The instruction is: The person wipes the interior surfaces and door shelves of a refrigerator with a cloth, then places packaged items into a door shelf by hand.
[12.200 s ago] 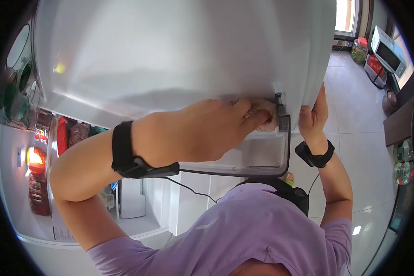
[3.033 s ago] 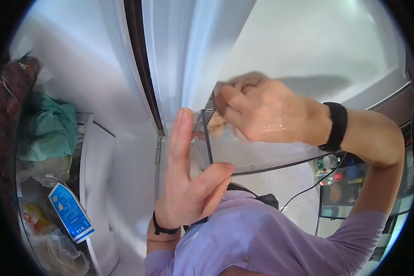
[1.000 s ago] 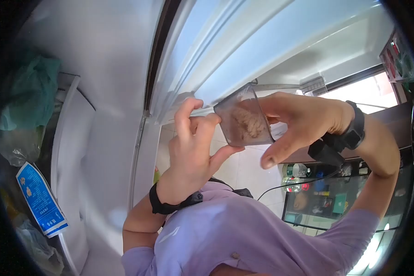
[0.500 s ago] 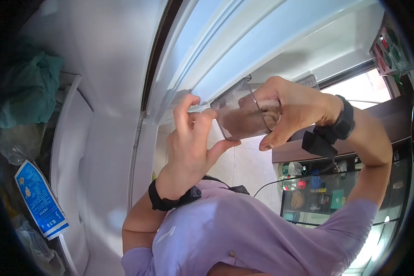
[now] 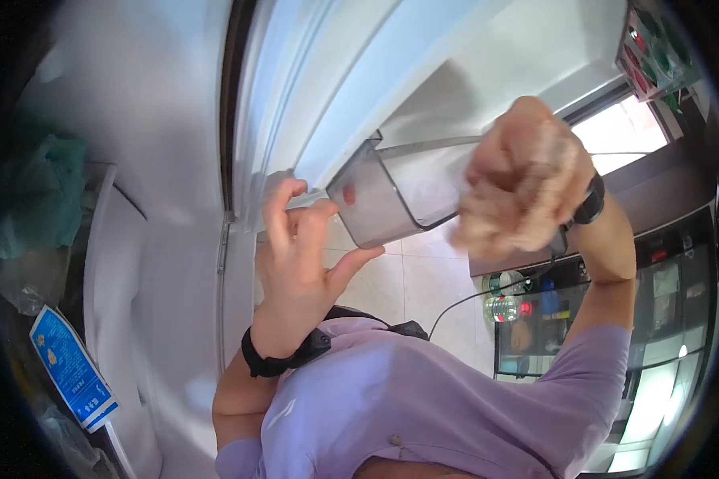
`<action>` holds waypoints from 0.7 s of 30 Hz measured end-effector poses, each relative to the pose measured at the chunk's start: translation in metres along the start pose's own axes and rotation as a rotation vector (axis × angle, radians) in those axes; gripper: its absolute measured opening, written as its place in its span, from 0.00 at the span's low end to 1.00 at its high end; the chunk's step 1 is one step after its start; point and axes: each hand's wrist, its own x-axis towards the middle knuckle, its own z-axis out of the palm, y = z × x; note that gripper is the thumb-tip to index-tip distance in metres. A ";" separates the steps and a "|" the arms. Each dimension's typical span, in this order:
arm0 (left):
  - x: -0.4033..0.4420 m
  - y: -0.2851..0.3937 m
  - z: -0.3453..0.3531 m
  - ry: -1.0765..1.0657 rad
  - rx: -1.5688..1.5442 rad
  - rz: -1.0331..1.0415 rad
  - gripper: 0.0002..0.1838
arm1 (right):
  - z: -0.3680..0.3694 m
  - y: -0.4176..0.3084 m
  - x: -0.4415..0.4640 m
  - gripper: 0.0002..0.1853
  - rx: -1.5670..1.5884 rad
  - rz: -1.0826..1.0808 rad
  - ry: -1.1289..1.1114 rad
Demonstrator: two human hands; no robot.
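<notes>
A clear plastic bin (image 5: 391,219) with dark edges is tilted beside a white door. My left hand (image 5: 295,255) grips its left end, with the thumb under the lower edge and the fingers at the side. A small reddish spot (image 5: 349,194) shows through the bin's wall; I cannot make out what it is. To the right of the bin, my right hand (image 5: 527,180) is raised, its fingers curled and smeared by motion. Whether anything is in it cannot be seen.
At the left, an open white compartment (image 5: 116,303) holds a green plastic bag (image 5: 44,195) and a blue-and-white printed packet (image 5: 72,371). The white door (image 5: 327,88) stands close behind the bin. Bottles (image 5: 503,307) and a glass-fronted cabinet (image 5: 655,295) are at the right.
My right hand has come out of the bin and moved up and to the right. The bin and my left hand appear slightly further left in view.
</notes>
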 end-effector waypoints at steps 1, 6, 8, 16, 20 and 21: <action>0.001 0.004 0.000 -0.019 -0.015 -0.034 0.29 | -0.006 -0.008 -0.008 0.22 -0.030 -0.041 0.009; -0.002 0.011 -0.002 -0.084 0.009 -0.069 0.26 | -0.002 -0.042 -0.027 0.20 -0.519 0.288 0.538; -0.005 0.010 -0.001 -0.085 -0.024 -0.094 0.26 | -0.007 -0.036 -0.019 0.20 -0.657 0.504 0.456; -0.008 0.005 0.003 -0.042 -0.052 -0.061 0.26 | 0.001 -0.010 0.035 0.29 -0.675 0.890 -0.160; -0.007 -0.003 0.002 -0.044 0.006 0.032 0.28 | 0.012 -0.018 0.033 0.30 -0.758 0.935 -0.103; -0.007 -0.002 0.001 -0.056 0.004 0.013 0.27 | 0.016 -0.022 0.030 0.28 -0.713 0.835 -0.055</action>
